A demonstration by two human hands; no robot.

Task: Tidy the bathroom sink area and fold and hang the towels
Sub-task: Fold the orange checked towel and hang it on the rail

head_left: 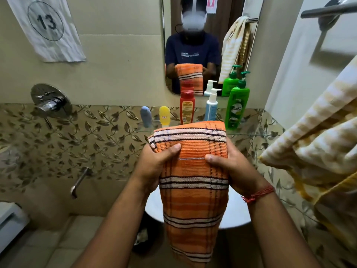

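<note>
An orange towel (193, 194) with white and dark stripes is folded into a long strip and hangs down in front of me over the white sink (237, 209). My left hand (156, 167) grips its left edge near the top, thumb on the front. My right hand (229, 169) grips the right edge at the same height. A yellow and white striped towel (316, 144) hangs bunched at the right, below a metal towel bar (328, 10).
A glass shelf (249, 134) under the mirror (193, 45) carries a grey-blue tube (146, 116), yellow tube (164, 116), red bottle (187, 107), white pump bottle (211, 107) and green pump bottle (237, 107). A chrome mixer valve (50, 101) and spout (80, 180) are on the left wall.
</note>
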